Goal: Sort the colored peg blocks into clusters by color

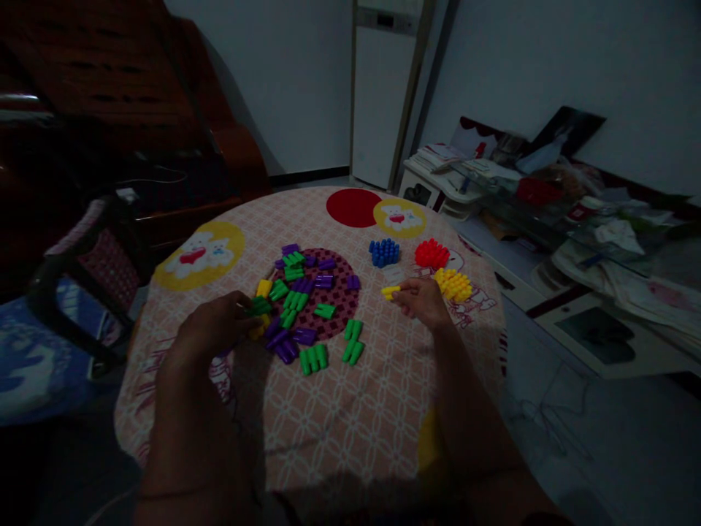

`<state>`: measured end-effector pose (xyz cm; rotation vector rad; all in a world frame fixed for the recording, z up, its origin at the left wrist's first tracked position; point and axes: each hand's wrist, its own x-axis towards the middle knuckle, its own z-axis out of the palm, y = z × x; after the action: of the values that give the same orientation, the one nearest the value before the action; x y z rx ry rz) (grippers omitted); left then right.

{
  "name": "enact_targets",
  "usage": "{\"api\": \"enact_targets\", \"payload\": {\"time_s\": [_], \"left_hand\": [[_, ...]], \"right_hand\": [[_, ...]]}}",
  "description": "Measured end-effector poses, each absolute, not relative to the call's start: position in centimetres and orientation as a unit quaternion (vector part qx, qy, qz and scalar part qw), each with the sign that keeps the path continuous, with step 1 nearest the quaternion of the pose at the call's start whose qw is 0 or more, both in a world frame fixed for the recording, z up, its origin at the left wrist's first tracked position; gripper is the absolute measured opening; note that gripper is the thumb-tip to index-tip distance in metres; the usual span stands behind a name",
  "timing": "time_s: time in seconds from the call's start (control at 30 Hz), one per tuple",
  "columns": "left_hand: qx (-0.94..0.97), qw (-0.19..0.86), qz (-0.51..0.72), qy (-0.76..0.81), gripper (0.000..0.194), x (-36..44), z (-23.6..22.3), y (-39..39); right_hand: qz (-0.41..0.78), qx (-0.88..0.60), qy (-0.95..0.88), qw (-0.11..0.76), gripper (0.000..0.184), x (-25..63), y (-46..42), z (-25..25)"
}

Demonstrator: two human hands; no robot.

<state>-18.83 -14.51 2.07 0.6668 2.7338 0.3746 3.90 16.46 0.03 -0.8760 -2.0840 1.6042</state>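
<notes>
My right hand (421,301) pinches a yellow toy building block (391,292) in its fingertips above the right part of the table. To its right stands a cluster of yellow blocks (453,285), with red blocks (431,253) and blue blocks (384,252) grouped behind. At the left edge of a loose pile, my left hand (216,325) has its thumb and fingers closed about a green block (259,305). Mixed in that pile are purple blocks (283,347), green blocks (313,359) and a few yellow ones. The left fingertips are partly hidden in shadow.
A patterned cloth covers the round table (339,431). A chair (101,277) stands at the left, before a wooden bench (235,157). On the right, a low cabinet (526,285) bears papers, bags and other clutter. A white upright appliance (383,102) stands at the back.
</notes>
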Motion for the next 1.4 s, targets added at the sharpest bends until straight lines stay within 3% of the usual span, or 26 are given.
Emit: {"api": "enact_targets", "payload": {"time_s": [0.3, 0.43, 0.53, 0.73, 0.87, 1.0, 1.17, 1.3, 1.4], "left_hand": [[0.294, 0.142, 0.164, 0.931, 0.029, -18.8, 1.9, -14.7], [0.291, 0.15, 0.247, 0.912, 0.028, -18.7, 2.2, -15.1], [0.263, 0.101, 0.309, 0.908, 0.028, -18.1, 3.4, -15.6], [0.21, 0.06, 0.452, 0.865, 0.05, -16.2, 5.2, -14.5], [0.23, 0.147, 0.613, 0.742, 0.054, -14.3, 4.2, -10.5], [0.256, 0.231, 0.647, 0.68, 0.051, -11.7, 2.6, -5.7], [0.271, 0.294, 0.665, 0.631, 0.044, -9.3, 0.9, -2.5], [0.31, 0.229, 0.629, 0.676, 0.035, -8.2, 0.0, -2.0], [0.36, 0.184, 0.591, 0.698, 0.034, -7.5, -0.1, -2.0]], "right_hand": [[0.444, -0.438, -0.679, 0.387, 0.035, 8.0, 22.1, 0.3], [0.396, -0.466, -0.666, 0.428, 0.034, 9.1, 23.0, 0.5], [0.376, -0.465, -0.671, 0.438, 0.034, 9.7, 23.4, 0.6], [0.369, -0.445, -0.721, 0.382, 0.032, 9.9, 23.2, 0.6], [0.425, -0.385, -0.78, 0.251, 0.025, 8.0, 21.2, 0.0], [0.387, -0.311, -0.855, 0.148, 0.011, 6.0, 18.9, 0.0], [0.394, -0.268, -0.857, 0.196, 0.014, 4.8, 16.0, 0.9], [0.534, -0.169, -0.808, 0.183, 0.024, 4.0, 13.6, 1.3], [0.573, -0.137, -0.791, 0.164, 0.03, 3.8, 12.7, 1.5]]}}
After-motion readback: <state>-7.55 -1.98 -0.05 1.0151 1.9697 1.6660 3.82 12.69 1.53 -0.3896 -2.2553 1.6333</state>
